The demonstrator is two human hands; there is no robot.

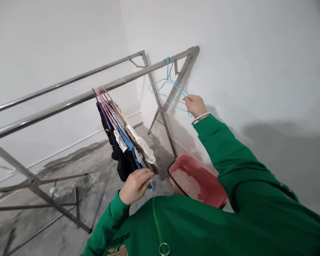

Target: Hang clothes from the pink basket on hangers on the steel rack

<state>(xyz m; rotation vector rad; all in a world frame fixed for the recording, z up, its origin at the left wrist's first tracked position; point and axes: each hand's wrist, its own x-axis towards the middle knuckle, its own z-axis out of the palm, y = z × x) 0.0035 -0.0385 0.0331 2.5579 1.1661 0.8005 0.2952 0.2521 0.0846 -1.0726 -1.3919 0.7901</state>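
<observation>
My right hand (194, 105) is closed on the right end of the light blue wire clothes hangers (173, 84), whose hooks sit over the front rail of a metal drying rack (124, 79). Lower and to the left, my left hand (137, 185) has its fingers bent together beside the lower ends of the hanging clothes; what they hold, if anything, is hidden. Those clothes, among them a black garment (120, 156), a blue one (125, 137) and a white lacy one (142, 144), hang close together on pink and purple hangers (104, 103).
A pink plastic basket (213, 185) stands on the floor by the right wall, with pale material inside. The rack's crossed legs (34, 183) spread over the grey concrete floor (106, 202) at left. White walls (256, 53) meet behind the rack.
</observation>
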